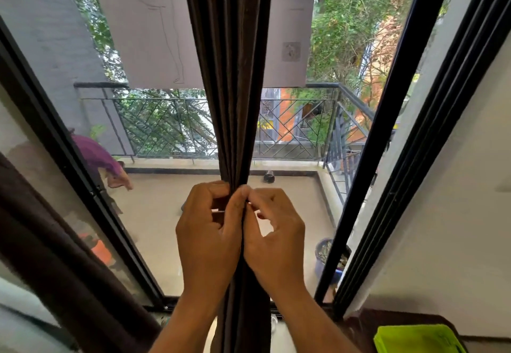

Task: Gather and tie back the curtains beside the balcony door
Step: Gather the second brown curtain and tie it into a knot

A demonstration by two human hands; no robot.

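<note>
Dark brown curtain (229, 76), bunched into one narrow column straight ahead of the balcony door glass (290, 214). Left hand (207, 239) and right hand (276, 239) pressed on either side of that column, fingers (235, 200) clenched on the folds, apparently pinching a thin light tie (250, 204), probably to cinch the bundle. Second curtain (55, 256) loose, left of the column. Green cloth (414, 339) lower right.
</note>
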